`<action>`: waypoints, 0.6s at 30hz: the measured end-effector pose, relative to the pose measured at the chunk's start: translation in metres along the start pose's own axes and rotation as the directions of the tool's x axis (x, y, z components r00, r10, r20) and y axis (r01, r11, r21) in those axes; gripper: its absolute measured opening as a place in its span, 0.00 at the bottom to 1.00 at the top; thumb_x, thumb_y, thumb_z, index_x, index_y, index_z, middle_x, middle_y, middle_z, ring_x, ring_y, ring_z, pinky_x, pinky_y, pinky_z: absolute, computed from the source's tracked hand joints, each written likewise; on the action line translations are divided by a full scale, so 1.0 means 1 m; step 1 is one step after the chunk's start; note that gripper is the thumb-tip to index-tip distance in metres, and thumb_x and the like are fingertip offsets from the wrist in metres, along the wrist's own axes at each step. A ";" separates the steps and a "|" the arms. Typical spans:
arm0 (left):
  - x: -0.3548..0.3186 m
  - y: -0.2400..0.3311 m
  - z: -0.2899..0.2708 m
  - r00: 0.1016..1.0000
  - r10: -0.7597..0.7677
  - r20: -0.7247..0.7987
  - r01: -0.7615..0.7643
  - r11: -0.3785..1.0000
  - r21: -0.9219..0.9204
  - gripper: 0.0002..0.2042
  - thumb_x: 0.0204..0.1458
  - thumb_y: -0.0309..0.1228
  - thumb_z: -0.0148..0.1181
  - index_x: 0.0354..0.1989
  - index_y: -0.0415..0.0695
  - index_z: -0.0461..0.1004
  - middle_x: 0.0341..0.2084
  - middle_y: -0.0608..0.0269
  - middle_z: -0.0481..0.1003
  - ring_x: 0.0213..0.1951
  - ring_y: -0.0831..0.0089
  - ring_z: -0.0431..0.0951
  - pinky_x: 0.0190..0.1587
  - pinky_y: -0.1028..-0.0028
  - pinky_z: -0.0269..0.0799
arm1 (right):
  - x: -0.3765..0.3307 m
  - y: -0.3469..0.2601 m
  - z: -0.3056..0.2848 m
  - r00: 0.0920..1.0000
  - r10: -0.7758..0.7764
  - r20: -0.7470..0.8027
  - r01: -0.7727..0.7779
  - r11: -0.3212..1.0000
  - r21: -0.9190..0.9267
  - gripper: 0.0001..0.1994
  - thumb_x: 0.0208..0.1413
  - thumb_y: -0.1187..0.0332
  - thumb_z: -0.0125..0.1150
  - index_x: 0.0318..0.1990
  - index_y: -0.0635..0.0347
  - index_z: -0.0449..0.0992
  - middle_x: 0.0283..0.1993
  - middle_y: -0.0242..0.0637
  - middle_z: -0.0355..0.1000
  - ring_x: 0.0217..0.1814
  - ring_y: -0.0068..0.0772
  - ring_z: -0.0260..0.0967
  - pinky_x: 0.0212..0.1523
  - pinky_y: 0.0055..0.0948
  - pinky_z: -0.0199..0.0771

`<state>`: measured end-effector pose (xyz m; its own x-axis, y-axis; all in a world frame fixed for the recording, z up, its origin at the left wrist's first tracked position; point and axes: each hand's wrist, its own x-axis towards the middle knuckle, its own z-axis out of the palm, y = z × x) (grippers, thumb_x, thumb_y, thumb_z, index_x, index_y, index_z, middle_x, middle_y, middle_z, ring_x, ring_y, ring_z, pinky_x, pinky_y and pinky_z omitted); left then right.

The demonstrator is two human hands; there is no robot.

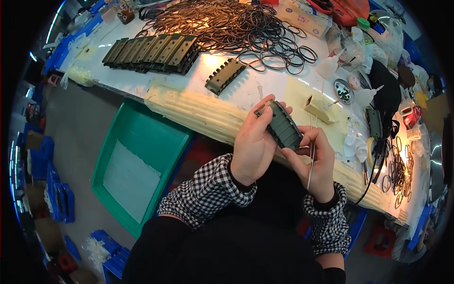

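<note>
A dark green ribbed plastic part (285, 128), shaped like a toy tank chassis, is tilted between my two hands in front of the table edge. My left hand (255, 142) is wrapped round its upper end, thumb on top. At its lower end, the fingertips of my right hand (316, 161) pinch the edge. A thin metal tool (310, 173), seemingly tweezers, also runs through the right hand's fingers. Beyond my hands a similar part (226, 75) with small wheel-like knobs along its side lies alone. Several more (156, 53) stand in a row at the far left.
Heaped loops of dark bands (222, 23) cover the back of the table. On the right are a small block (318, 110), a round dish of tiny pieces (344, 91), bottles and bags. A green bin (116, 125) stands below the left table edge. Yellowish padding (189, 108) lines the front edge.
</note>
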<state>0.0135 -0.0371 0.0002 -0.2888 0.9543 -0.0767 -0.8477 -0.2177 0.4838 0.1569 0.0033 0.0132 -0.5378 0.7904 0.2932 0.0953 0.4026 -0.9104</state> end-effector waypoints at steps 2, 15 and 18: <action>-0.017 0.001 -0.006 0.998 0.029 0.049 -0.032 0.997 0.066 0.19 0.66 0.32 0.40 0.62 0.37 0.55 0.55 0.54 0.65 0.60 0.62 0.65 0.62 0.61 0.61 | -0.003 0.001 0.004 1.000 0.012 0.013 -0.013 0.999 0.047 0.15 0.49 0.77 0.67 0.32 0.61 0.61 0.43 0.38 0.71 0.35 0.16 0.68 0.33 0.17 0.72; -0.086 0.005 -0.191 0.990 -0.024 -0.140 0.140 0.324 0.936 0.13 0.56 0.30 0.58 0.45 0.36 0.76 0.33 0.57 0.78 0.35 0.76 0.78 0.40 0.75 0.74 | -0.003 0.014 0.004 0.934 -0.355 0.051 0.334 0.811 -0.481 0.13 0.46 0.73 0.67 0.26 0.60 0.64 0.22 0.37 0.65 0.24 0.34 0.67 0.41 0.32 0.77; -0.039 -0.013 -0.260 0.972 0.155 -0.177 0.144 0.202 0.969 0.14 0.54 0.31 0.59 0.46 0.37 0.76 0.35 0.50 0.79 0.39 0.62 0.79 0.44 0.68 0.74 | 0.000 0.018 0.008 0.905 -0.422 0.065 0.395 0.771 -0.500 0.13 0.45 0.72 0.67 0.25 0.59 0.64 0.20 0.36 0.62 0.23 0.38 0.66 0.46 0.36 0.79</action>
<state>-0.0803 -0.1246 -0.2297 -0.4907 0.8577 -0.1536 0.2185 0.2918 0.9312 0.1525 0.0065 -0.0051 -0.5808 0.5154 0.6301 0.2800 0.8533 -0.4399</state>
